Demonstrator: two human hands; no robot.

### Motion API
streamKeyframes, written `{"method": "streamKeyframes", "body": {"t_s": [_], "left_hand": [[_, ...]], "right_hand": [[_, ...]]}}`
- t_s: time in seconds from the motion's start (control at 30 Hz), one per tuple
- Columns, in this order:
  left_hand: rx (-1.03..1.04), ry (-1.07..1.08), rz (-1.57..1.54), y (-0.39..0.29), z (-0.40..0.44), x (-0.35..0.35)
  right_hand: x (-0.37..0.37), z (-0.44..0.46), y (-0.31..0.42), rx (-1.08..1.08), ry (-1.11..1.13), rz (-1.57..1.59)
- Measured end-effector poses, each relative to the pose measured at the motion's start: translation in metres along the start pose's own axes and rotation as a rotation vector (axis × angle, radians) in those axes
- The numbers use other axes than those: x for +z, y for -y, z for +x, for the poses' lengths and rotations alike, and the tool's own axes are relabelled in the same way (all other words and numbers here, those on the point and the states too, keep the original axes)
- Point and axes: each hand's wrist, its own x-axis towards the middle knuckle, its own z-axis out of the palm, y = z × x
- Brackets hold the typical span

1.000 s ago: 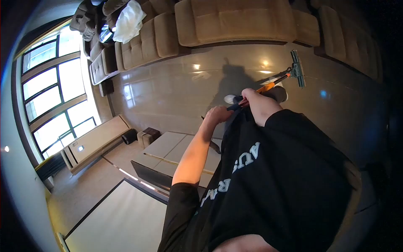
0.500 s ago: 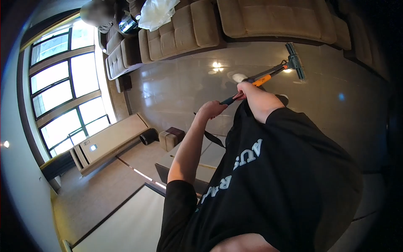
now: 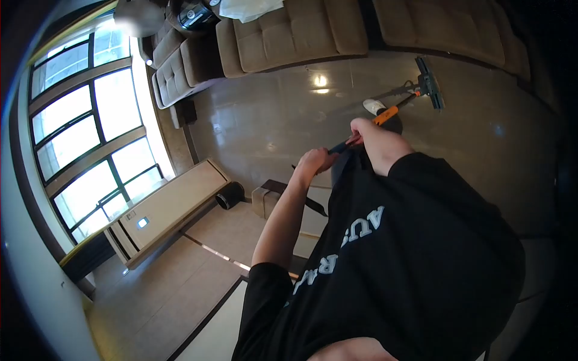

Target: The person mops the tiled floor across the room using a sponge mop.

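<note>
My left hand (image 3: 315, 161) is wrapped round the upper end of the dark handle of a mop (image 3: 385, 115), close to my waist. Farther along the same handle, my right hand (image 3: 358, 130) grips it just before an orange section; its fingers are partly hidden. The handle slants out to the flat, dark mop head (image 3: 429, 84), which is on the shiny tiled floor (image 3: 301, 120). A white shoe (image 3: 374, 107) shows beside the orange section.
Brown sofas (image 3: 289, 36) line the far side, with a white plastic bag (image 3: 248, 8) on one. A small box-like stool (image 3: 265, 201), a black bin (image 3: 230, 195) and a long beige cabinet (image 3: 174, 210) stand left, near large windows (image 3: 96, 126). A blurred person (image 3: 139, 17) is at upper left.
The view has shifted, so the sofas, stool and bin appear farther right. Both hands have kept hold of the handle. The white shoe now shows farther right, beside the orange section.
</note>
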Motion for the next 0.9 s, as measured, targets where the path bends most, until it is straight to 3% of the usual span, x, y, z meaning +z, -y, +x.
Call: {"method": "streamKeyframes", "body": {"t_s": [0.27,0.4,0.67,0.8,0.9], "left_hand": [[0.012,-0.075,-0.075,0.2,0.008,0.008],[-0.028,-0.007,-0.113,0.301,-0.014,-0.021],[-0.027,-0.061,-0.202,0.457,-0.018,-0.049],[-0.046,-0.036,-0.145,0.541,-0.003,-0.065],[-0.056,-0.052,-0.144,0.604,0.01,-0.086]], "right_hand": [[0.186,0.079,0.085,-0.028,0.026,0.056],[0.285,0.113,0.121,-0.041,0.066,0.124],[0.43,0.113,0.194,-0.137,0.074,0.151],[0.504,0.112,0.244,-0.265,0.056,0.19],[0.56,0.057,0.254,-0.45,-0.008,0.224]]}}
